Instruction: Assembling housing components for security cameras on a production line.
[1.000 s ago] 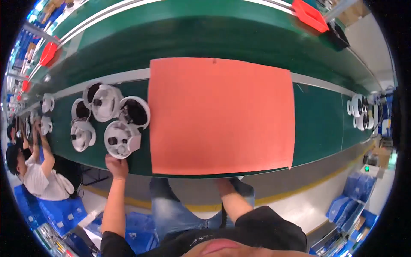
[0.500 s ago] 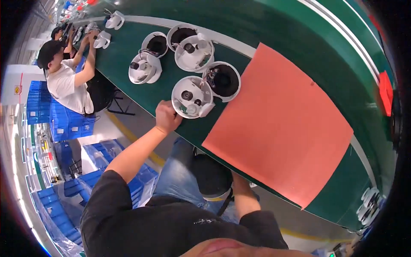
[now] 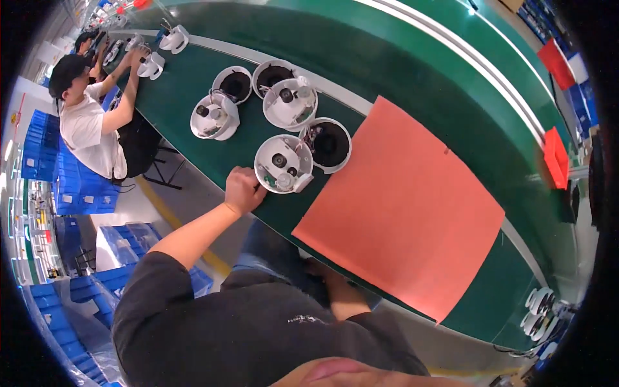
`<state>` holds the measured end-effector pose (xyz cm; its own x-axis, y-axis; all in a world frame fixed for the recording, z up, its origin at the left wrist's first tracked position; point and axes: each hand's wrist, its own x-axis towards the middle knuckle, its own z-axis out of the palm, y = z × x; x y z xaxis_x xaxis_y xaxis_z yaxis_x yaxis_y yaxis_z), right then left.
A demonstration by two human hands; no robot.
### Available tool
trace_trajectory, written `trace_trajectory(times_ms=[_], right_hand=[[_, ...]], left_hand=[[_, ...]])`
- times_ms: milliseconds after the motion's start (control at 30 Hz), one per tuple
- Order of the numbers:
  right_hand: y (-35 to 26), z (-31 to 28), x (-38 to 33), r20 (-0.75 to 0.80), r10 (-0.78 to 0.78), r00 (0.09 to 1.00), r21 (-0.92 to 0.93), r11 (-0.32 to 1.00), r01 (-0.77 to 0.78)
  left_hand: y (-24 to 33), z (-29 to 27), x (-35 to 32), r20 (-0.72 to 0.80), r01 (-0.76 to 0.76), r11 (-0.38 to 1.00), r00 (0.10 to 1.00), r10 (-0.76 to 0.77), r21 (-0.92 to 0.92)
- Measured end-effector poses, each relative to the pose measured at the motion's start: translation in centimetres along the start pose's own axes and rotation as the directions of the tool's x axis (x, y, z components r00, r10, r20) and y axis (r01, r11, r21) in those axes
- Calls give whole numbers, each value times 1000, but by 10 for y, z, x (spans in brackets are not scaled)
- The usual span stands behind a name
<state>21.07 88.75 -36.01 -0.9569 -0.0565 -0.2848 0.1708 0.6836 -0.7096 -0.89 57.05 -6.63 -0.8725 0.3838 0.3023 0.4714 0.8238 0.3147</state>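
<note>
My left hand [image 3: 244,191] rests at the near edge of the green table, its fingers curled. Its fingertips lie right beside a round white camera housing [image 3: 265,169] with a dark lens inside; whether they touch it I cannot tell. What the palm holds, if anything, is hidden. Below the table edge, near my lap, is my right hand [image 3: 316,267], in shadow with its fingers not showing. Behind the nearest housing stand another white housing with a lens [image 3: 303,111] and a white ring-shaped housing with a black inside [image 3: 330,147].
An orange-red mat [image 3: 400,213] covers the table to the right. More white housings [image 3: 213,117] stand at the left. A co-worker in a white shirt [image 3: 87,132] handles parts farther along. Blue crates [image 3: 87,184] are stacked at the left. White parts [image 3: 538,313] lie at the far right end.
The view has shifted, so the table things sit a little lower and to the left. My right forearm has moved inward toward my lap. My left hand stays beside the nearest housing.
</note>
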Motion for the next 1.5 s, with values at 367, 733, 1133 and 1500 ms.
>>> trace_trajectory(times_ms=[367, 733, 1133, 1500], right_hand=[[7, 44, 48, 362, -57, 930, -97, 990, 98], [9, 91, 72, 559, 27, 828, -232, 965, 126], [-200, -69, -25, 290, -247, 925, 59, 969, 240], [-283, -220, -73, 268, -374, 888, 655, 747, 117]], left_hand=[[9, -8, 8, 46, -7, 1000, 999, 8, -11], [8, 3, 2, -11, 15, 996, 1000, -16, -87], [11, 12, 1, -62, -34, 999, 997, 34, 6], [10, 6, -11, -110, 93, 991, 991, -82, 101]])
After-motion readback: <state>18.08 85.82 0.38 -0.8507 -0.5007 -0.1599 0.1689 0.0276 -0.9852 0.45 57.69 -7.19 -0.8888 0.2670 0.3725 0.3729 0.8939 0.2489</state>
